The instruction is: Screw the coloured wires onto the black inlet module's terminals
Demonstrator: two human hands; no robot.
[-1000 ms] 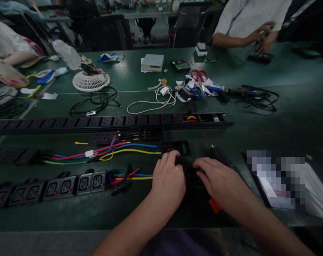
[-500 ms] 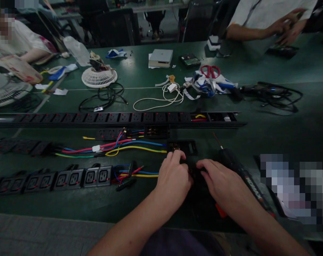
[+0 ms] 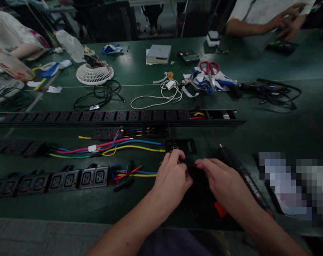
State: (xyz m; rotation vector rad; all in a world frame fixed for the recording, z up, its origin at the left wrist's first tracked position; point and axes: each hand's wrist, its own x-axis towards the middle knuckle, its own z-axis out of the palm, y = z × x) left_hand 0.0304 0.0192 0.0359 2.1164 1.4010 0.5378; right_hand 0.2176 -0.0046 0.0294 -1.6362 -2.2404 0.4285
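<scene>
My left hand (image 3: 173,174) is closed, its fingers curled down over a dark part that it mostly hides. Blue and yellow wires (image 3: 145,174) run under it from a black outlet strip (image 3: 68,180) on the left. Close by, the fingertips of my right hand (image 3: 224,179) are pinched together over the same dark area; what they grip is too dark to see. Just beyond my left fingers lies a black terminal housing (image 3: 191,145) with brass-coloured contacts, joined to blue and yellow-green wires (image 3: 140,148). A black electric screwdriver (image 3: 237,169) lies right of my right hand.
A long black socket rail (image 3: 113,117) crosses the green table (image 3: 102,206). Behind it are coiled cables (image 3: 98,95), red-handled scissors (image 3: 209,67), a white fan grille (image 3: 94,74) and a grey box (image 3: 158,54). Two other people sit at the far side. An orange-red piece (image 3: 220,209) lies below my right wrist.
The view has shifted slightly, so the table items appear a little further left and higher. Both hands keep nearly the same pose, with the right fingertips moved slightly left.
</scene>
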